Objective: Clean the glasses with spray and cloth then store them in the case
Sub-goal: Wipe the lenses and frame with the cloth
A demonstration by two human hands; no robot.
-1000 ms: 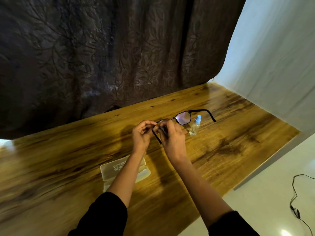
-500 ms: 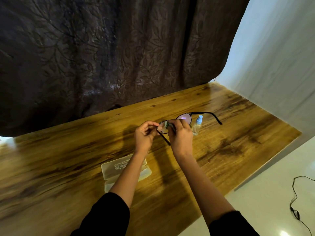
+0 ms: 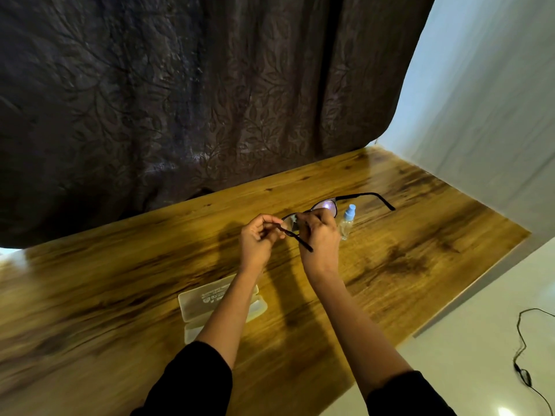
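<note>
Glasses (image 3: pixel 326 205) | left hand (image 3: pixel 258 238) pinches temple (image 3: pixel 295 237) | right hand (image 3: pixel 319 238) apparently on lens (image 3: pixel 289 223)

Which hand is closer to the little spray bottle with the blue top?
Right. The right hand is just beside the spray bottle, on its left. The left hand is farther left, past the right hand. Both hold the glasses.

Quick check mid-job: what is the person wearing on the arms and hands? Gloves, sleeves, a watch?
No gloves: the left hand and right hand are bare. Each arm has a black sleeve, the left sleeve and right sleeve both ending near the elbow, with the forearms uncovered. No watch, bracelet or ring shows in the head view.
</note>
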